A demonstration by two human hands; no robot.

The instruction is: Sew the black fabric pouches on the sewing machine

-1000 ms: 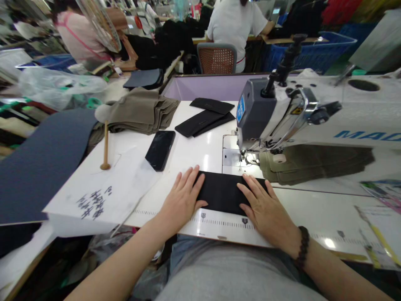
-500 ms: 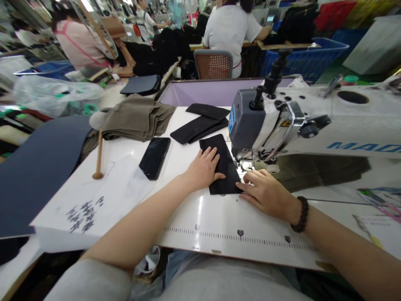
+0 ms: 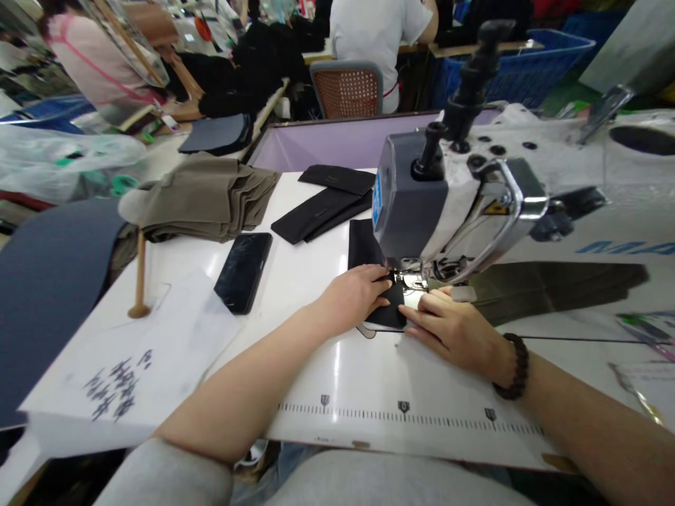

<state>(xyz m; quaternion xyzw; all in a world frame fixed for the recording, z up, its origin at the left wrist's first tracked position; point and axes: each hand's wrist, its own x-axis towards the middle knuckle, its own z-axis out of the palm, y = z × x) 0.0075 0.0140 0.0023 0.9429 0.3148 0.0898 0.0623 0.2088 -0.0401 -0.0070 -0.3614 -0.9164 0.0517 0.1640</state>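
Presently: black fabric panel [image 3: 363,246], one, just right of frame centre, at sewing machine [image 3: 406,204] head | left hand [image 3: 361,295], palm-down on panel, fingers extended | right hand [image 3: 448,320], half-curled at panel's lower-right corner, grip cannot be told | black phone [image 3: 243,273], left of centre, on table [image 3: 295,365]

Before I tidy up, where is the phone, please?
In the head view, the phone lies left of the left hand, just below the brown cloth stack.

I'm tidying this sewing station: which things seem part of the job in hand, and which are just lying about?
Job in hand: black piece at the left hand and right hand; sewing machine; probably the similar black pieces.

Apparently lying about: phone; handwritten paper; wooden stick.
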